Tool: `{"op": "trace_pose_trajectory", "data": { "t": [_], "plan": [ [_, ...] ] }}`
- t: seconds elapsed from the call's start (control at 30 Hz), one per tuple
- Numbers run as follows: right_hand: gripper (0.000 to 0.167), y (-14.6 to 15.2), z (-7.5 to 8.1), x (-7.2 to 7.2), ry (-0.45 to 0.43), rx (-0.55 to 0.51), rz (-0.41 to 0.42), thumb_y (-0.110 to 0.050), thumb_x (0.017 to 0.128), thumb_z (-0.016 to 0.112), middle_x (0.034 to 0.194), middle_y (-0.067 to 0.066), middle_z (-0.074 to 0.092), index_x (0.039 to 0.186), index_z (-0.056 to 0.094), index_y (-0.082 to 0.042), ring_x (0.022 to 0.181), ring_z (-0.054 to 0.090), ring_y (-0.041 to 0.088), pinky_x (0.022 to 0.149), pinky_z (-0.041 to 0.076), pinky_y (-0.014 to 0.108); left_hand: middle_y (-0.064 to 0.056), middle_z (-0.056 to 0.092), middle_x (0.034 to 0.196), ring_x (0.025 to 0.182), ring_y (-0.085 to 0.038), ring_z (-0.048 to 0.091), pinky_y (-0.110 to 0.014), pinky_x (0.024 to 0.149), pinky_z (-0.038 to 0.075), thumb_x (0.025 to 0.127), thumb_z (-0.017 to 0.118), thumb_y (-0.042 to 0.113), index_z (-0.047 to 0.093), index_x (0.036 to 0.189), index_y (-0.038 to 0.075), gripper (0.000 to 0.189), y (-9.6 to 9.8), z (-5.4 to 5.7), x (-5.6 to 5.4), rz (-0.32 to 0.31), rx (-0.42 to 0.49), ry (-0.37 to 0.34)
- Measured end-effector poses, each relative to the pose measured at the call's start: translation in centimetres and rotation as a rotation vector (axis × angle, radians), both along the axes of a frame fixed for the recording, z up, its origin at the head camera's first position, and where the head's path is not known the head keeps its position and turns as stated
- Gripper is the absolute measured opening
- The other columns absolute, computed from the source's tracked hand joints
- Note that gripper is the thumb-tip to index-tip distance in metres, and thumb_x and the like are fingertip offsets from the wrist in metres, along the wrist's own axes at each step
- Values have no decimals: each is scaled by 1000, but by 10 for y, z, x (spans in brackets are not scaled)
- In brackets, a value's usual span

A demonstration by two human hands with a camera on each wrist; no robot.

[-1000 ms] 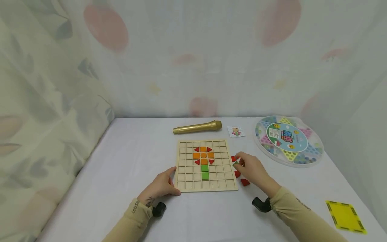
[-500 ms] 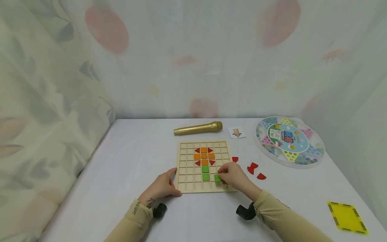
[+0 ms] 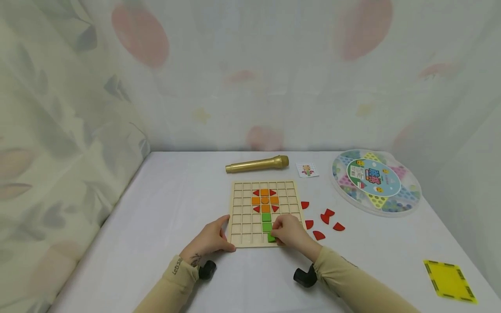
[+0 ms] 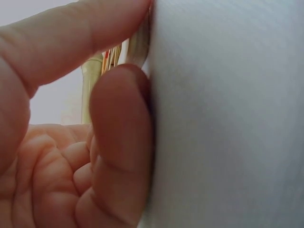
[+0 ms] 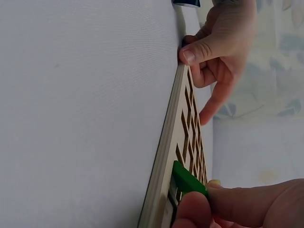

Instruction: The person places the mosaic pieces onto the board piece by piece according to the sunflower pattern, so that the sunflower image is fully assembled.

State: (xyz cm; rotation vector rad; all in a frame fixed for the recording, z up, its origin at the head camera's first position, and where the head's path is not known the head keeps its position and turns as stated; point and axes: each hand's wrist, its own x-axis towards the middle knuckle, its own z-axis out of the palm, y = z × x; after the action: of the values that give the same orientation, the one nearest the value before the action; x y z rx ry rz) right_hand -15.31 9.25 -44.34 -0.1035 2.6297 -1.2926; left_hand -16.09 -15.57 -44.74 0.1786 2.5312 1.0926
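A square wooden grid board (image 3: 238, 217) lies on the white table. Orange squares and one orange round piece (image 3: 265, 200) form a cross on it, with red triangles (image 3: 256, 209) around them. Below runs a column of two green squares (image 3: 266, 217). My left hand (image 3: 209, 238) holds the board's near left corner, thumb at the front edge and index finger along the left side. Thumb and fingers of my right hand (image 3: 292, 232) pinch a green square tile (image 5: 189, 181), tilted with one edge at a cell in the front row, just below the column.
Several red quarter-circle pieces (image 3: 318, 235) lie right of the board. Behind it are a gold microphone (image 3: 256, 165) and a small pattern card (image 3: 307, 170). A round game box (image 3: 373, 182) stands at back right, a yellow square frame (image 3: 450, 280) at front right.
My right hand has picked the green tile up from beside the board and brought it left to the front row below the green column. My left hand has stayed at the corner.
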Motion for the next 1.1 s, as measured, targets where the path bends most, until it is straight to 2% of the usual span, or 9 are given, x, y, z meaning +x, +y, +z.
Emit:
{"op": "trace_pose_trajectory", "data": {
  "t": [0.33,0.6,0.87,0.97,1.1],
  "plan": [
    [14,-7,0,0,50,42,34,-7,78,69,54,0,54,66,62,-7,43,51,11,44,42,23,-6,55,67,54,-15,50,-27,49,42,60,85,13,27,145,4,103,0,0,-1,-11,27,10],
    [14,-9,2,0,119,150,45,-9,77,70,60,-1,53,66,61,-8,58,46,14,48,38,25,-7,55,67,54,-15,50,-28,50,42,60,85,12,26,145,4,103,0,1,-2,-4,35,3],
    [16,-11,0,0,129,196,58,-11,77,70,59,-2,51,66,59,-11,60,46,14,51,38,25,-7,54,67,54,-16,50,-28,50,42,60,85,12,26,145,3,103,-1,1,-1,-11,36,12],
    [16,-9,6,0,125,216,44,-13,78,70,60,-2,51,67,59,-12,60,46,15,52,37,26,-7,54,67,54,-16,50,-28,50,42,60,85,12,26,145,3,103,-1,0,-1,-8,32,8],
    [9,6,26,-10,202,278,1,-19,81,69,68,-1,55,79,64,-12,63,48,15,54,38,27,-7,54,67,54,-16,50,-28,50,42,60,85,13,27,144,3,103,-1,0,-1,-8,31,5]
  ]
}}
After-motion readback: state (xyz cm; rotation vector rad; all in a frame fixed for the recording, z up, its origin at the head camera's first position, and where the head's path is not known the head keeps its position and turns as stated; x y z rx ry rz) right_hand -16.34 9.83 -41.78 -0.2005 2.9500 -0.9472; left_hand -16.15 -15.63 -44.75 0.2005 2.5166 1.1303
